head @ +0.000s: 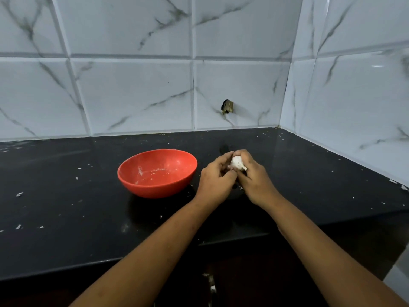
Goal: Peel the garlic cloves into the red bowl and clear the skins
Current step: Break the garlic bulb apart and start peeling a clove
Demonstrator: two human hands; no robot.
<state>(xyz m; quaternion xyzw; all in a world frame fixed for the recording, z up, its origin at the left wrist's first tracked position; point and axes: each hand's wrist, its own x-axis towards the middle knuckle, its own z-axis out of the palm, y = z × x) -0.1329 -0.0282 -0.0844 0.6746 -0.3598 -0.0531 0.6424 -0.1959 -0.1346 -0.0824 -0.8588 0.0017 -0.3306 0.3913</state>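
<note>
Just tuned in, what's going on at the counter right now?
A person is holding a whole garlic bulb in both hands, the left hand and right hand curled round it above the black counter, just right of the red bowl. The bowl holds only some pale residue and flecks, with no peeled cloves visible yet. Small bits of skin lie scattered over the counter, so the clearing-up is not yet done.

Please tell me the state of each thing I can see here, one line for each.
garlic bulb: looks whole, skin on, held between both hands
left hand: curled round the garlic bulb
right hand: curled round the garlic bulb
red bowl: upright, holds only white flecks
counter: littered with small skin flakes
</note>
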